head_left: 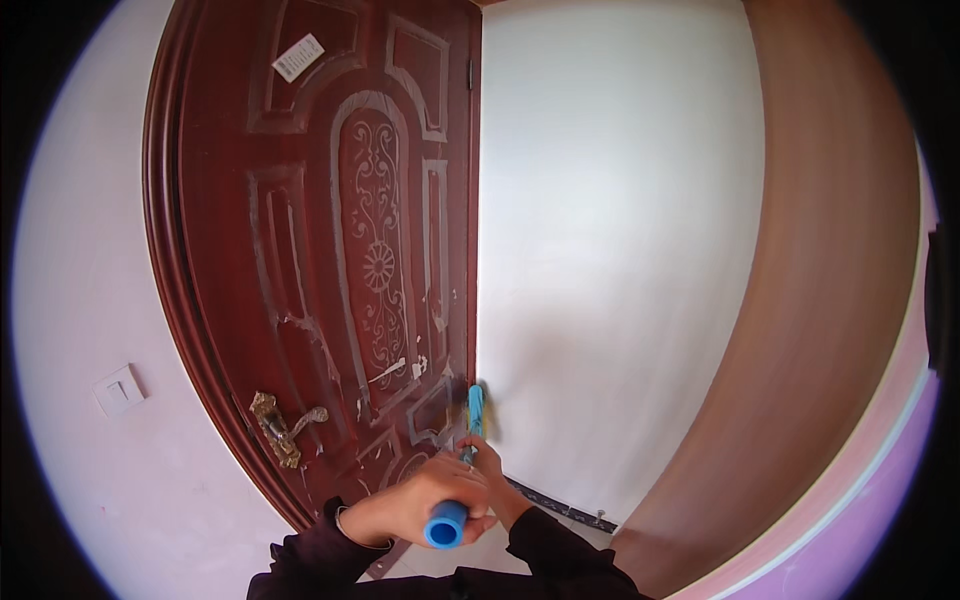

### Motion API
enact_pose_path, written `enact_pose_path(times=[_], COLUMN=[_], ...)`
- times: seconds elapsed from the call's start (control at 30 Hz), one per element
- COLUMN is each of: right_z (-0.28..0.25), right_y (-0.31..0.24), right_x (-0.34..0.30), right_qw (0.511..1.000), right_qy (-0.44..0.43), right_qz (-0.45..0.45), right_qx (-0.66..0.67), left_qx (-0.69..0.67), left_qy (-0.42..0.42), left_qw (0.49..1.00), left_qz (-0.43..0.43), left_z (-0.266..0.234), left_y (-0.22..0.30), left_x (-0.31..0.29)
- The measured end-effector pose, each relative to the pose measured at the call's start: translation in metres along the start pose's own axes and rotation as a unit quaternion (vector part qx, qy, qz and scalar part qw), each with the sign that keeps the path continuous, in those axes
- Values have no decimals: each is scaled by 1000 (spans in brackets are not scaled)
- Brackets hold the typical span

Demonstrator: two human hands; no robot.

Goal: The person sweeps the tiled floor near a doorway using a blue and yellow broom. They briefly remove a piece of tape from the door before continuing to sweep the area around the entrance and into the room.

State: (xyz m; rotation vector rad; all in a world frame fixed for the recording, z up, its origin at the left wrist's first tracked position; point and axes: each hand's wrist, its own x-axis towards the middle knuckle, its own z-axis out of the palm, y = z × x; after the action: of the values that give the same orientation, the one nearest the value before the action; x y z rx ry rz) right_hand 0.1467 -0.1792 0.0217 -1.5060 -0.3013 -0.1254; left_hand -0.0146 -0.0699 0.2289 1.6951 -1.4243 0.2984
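Observation:
Both my hands are closed around a long blue-handled tool, one behind the other. My left hand grips the near end, where the hollow blue tube end faces me. Farther along the pole, my right hand is wrapped round it, partly hidden behind the left. The tool's far end is light blue with a blurred yellowish fringe at its sides. It lies by the corner where the dark red door meets the white wall; whether it touches either, I cannot tell.
The door carries an ornate metal handle, a paper label and peeling film. A light switch is on the left wall. A brown panel curves down the right side. Dark patterned skirting borders the pale floor tiles.

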Motion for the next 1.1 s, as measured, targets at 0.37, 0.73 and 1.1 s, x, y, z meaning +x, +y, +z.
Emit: enact_pose_path(times=[0.37, 0.73, 1.1], right_z=[32, 70, 56], right_y=[-112, -253, -298], right_x=[-63, -43, 1], right_qw=[990, 963, 988], right_qy=[-36, -17, -6], right_qz=[-70, -258, -69], right_qx=[-117, -81, 135], left_qx=[63, 262, 153], left_qy=[-23, -22, -68], left_qw=[990, 959, 973], left_qz=[125, 105, -159], left_z=[7, 5, 59], left_y=[131, 207, 78], left_x=[-37, -91, -118])
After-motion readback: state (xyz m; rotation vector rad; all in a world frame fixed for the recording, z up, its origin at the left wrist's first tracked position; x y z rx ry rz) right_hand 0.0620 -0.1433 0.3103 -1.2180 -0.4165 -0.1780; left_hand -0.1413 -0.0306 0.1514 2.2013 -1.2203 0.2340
